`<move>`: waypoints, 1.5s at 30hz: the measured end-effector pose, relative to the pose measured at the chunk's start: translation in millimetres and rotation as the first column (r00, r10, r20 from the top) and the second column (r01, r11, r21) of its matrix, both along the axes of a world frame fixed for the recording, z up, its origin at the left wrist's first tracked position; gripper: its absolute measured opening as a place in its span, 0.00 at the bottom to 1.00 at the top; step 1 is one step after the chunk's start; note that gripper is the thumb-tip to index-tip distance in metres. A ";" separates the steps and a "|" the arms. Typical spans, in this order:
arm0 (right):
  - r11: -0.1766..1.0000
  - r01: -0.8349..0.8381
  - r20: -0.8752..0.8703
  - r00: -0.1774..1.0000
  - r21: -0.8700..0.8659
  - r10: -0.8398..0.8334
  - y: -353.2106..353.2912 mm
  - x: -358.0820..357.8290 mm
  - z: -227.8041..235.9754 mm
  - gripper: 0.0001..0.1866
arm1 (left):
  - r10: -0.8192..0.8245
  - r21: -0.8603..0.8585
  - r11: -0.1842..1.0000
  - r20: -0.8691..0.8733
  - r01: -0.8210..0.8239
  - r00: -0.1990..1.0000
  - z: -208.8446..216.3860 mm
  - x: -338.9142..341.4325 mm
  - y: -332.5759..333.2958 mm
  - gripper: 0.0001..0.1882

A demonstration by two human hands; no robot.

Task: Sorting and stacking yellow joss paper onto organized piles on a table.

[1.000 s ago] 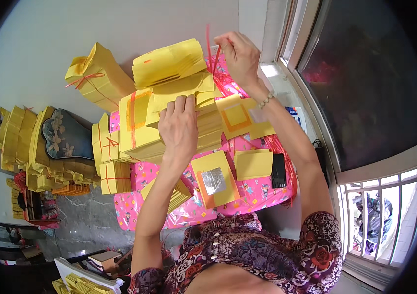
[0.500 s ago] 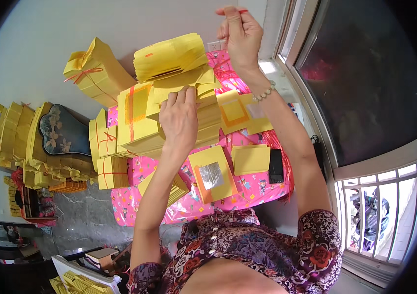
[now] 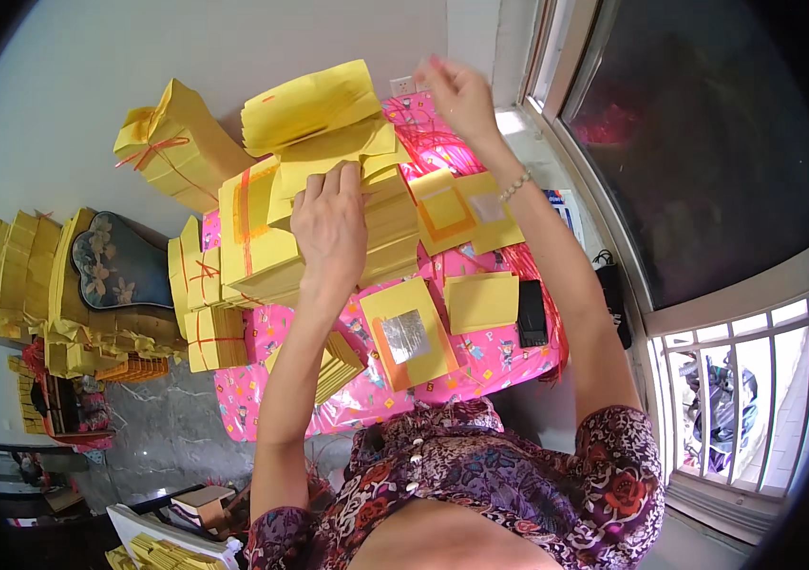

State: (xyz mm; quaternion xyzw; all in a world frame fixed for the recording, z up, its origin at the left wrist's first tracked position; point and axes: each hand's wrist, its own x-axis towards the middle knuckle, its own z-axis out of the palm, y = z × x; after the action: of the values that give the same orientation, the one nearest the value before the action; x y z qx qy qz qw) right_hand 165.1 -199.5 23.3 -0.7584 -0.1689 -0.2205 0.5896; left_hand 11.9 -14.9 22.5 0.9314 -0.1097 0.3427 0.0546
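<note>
My left hand (image 3: 330,223) presses down on a tall stack of yellow paper (image 3: 271,261), its fingers bent over the loose top sheets. Behind it, a bundle of yellow sheets (image 3: 314,109) curls upward from the same pile. My right hand (image 3: 461,103) is raised in the air above the far right of the table, apart from the stack. Its fingers are curled and slightly blurred. A small red spot shows at a fingertip; whether it is string or a finger cover I cannot tell.
Yellow bundles tied with red string (image 3: 167,147) stand left of the stack. On the pink patterned tablecloth (image 3: 328,418) lie a yellow card with a silver square (image 3: 406,334), plain yellow paper (image 3: 482,304) and a black phone-like object (image 3: 532,313). A barred window (image 3: 737,399) is right.
My right hand has dropped a little and turned, with its fingers now pointing up and left. My left hand stays on the stack. The whole view has shifted slightly.
</note>
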 end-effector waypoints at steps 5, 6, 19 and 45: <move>0.597 0.605 0.402 0.796 -0.527 -0.453 -18.1 -7.8 -101.6 0.12 | -0.025 -0.019 1.000 -0.021 0.024 0.999 6.3 -2.0 1.1 0.18; 0.604 0.603 0.401 0.798 -0.521 -0.450 -11.3 -15.7 -101.7 0.12 | -0.011 -0.010 1.000 -0.032 0.011 0.999 6.7 -2.6 4.1 0.18; 0.997 -0.080 -0.093 0.992 0.024 0.082 48.7 -13.9 -97.7 0.10 | -0.019 0.011 1.000 -0.006 0.019 1.000 9.0 -1.3 3.0 0.17; 0.889 0.185 -0.112 0.982 0.418 -0.152 -77.4 -164.3 -109.1 0.11 | -0.050 0.032 0.998 -0.036 0.051 0.998 12.6 8.0 4.0 0.23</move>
State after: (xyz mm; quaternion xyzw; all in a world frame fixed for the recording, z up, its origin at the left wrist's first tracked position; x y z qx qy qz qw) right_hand 0.8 -277.0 -85.9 -0.6307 -0.0274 -0.2732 0.7258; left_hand 19.8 -10.8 35.0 0.9349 -0.1380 0.3231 0.0499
